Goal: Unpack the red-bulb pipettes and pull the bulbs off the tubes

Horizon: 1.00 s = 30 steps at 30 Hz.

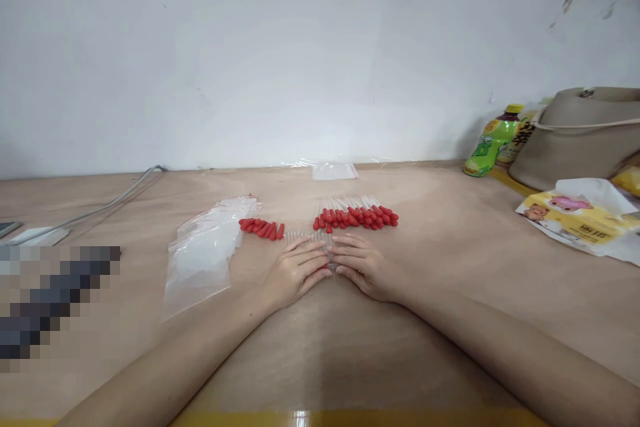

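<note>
My left hand (300, 270) and my right hand (365, 267) meet fingertip to fingertip low over the table. A speck of red, seemingly a rubber bulb, shows at my left thumb tip. Between the fingertips is a clear glass tube (334, 271), at the fingers of my right hand; the fingers cover most of both parts. Just beyond my fingers lies a row of clear glass tubes (305, 237), partly hidden by my hands. Loose red rubber bulbs (263, 228) lie to their left. Behind my right hand is a pile of droppers (357, 215), red bulbs facing me.
Clear zip bags (203, 253) lie fanned out at left, and another bag (334, 171) rests by the wall. A grey cable (120, 199) crosses the back left. At right stand a green bottle (493, 143), a beige handbag (575, 140) and a yellow-white wrapper (575, 217).
</note>
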### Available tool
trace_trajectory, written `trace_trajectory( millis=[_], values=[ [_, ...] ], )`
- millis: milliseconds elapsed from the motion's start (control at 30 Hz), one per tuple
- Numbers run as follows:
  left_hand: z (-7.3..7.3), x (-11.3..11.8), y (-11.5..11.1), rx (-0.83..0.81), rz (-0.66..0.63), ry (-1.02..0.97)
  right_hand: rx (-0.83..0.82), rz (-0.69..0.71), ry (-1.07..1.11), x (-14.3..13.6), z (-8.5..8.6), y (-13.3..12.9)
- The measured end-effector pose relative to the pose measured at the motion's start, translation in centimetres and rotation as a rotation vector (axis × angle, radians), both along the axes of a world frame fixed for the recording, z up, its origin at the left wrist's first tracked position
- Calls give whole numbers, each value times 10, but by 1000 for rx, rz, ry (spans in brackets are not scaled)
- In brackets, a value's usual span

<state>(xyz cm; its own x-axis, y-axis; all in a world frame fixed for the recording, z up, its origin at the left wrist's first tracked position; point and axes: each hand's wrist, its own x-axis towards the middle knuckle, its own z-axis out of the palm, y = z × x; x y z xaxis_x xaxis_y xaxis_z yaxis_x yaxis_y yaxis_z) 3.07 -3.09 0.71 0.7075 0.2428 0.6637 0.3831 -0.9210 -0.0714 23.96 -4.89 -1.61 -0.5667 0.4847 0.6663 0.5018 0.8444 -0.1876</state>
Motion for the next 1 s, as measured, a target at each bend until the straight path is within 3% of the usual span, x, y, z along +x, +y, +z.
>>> trace_trajectory(
  millis=[333, 1000],
  values=[
    [3, 2, -2, 41, -40, -6, -9, 71, 51, -5, 1, -1],
    [12, -4, -10, -150, 8, 149, 307, -5, -140, 1, 13, -11]
  ],
)
